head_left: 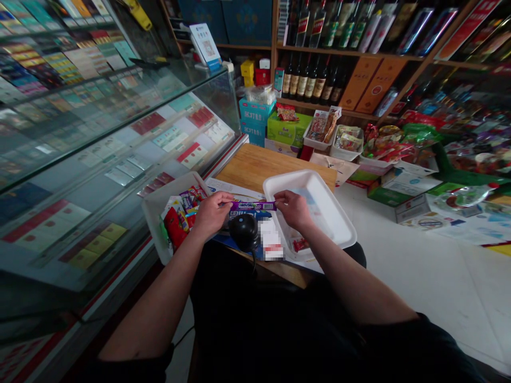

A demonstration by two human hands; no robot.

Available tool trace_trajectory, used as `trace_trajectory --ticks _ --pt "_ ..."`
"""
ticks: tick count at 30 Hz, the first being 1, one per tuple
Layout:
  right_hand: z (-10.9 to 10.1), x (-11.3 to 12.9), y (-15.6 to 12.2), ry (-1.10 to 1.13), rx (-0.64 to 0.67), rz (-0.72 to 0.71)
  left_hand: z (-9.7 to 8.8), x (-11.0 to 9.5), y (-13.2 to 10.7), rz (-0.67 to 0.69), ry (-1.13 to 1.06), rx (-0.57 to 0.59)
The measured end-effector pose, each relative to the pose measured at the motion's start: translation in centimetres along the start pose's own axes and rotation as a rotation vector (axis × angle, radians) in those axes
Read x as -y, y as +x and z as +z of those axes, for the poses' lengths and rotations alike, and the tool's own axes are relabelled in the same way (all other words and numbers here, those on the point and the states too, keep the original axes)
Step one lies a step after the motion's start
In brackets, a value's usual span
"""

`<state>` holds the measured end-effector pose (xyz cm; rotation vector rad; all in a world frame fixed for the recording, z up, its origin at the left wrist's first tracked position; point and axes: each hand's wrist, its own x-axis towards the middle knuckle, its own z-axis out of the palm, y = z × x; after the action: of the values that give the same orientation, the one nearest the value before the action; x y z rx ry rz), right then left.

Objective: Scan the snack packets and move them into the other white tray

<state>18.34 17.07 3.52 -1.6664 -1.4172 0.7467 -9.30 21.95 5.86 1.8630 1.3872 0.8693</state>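
A slim purple candy pack (252,206) is stretched level between my two hands, its barcode showing near the right end. My left hand (213,213) pinches the left end, and my right hand (294,209) pinches the other. Just below the pack is a black rounded device with a cable, which looks like a barcode scanner (243,232). To the left, a white bin (154,213) holds several colourful snack packs (175,223). Under my right hand and forearm lies a white tray (339,234) with a small red packet (300,244) in it.
The wooden table (255,162) carries the tray and papers. A glass display case (120,143) runs along the left. Boxes (289,129) and snack baskets (347,142) stand beyond the table, below shelves of bottles (307,82). Pale floor (419,276) lies to the right.
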Motion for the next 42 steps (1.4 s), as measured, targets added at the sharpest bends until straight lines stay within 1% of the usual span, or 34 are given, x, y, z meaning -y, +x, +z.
trace_trajectory --ticks 5,9,14,21,25,30,34,38,42 --pt "0.8 0.3 0.2 -0.031 0.021 0.000 -0.4 0.9 -0.1 0.004 0.037 -0.019" --pt "1.4 0.4 0.2 -0.022 0.036 -0.009 -0.6 1.9 -0.2 -0.019 0.024 -0.008" --pt "2.1 0.7 0.3 -0.017 0.051 -0.020 -0.9 3.1 -0.3 -0.018 0.032 -0.025" --pt "3.5 1.1 0.7 -0.069 0.056 -0.019 -1.8 3.1 -1.1 -0.067 0.072 -0.055" --pt "4.0 1.9 0.6 -0.105 0.061 -0.020 -2.1 3.4 -1.2 -0.098 0.051 -0.062" --pt "4.5 2.7 0.4 -0.163 0.068 -0.067 -2.3 4.4 -1.4 -0.125 0.045 -0.077" --pt "5.2 2.6 0.5 -0.208 0.082 -0.095 -2.6 4.5 -1.7 -0.128 0.064 -0.087" --pt "5.8 2.4 0.7 -0.227 0.100 -0.169 -2.8 4.4 -1.9 -0.143 0.114 -0.102" --pt "6.3 2.6 0.9 -0.271 0.120 -0.225 -2.9 5.3 -1.9 -0.180 0.125 -0.122"
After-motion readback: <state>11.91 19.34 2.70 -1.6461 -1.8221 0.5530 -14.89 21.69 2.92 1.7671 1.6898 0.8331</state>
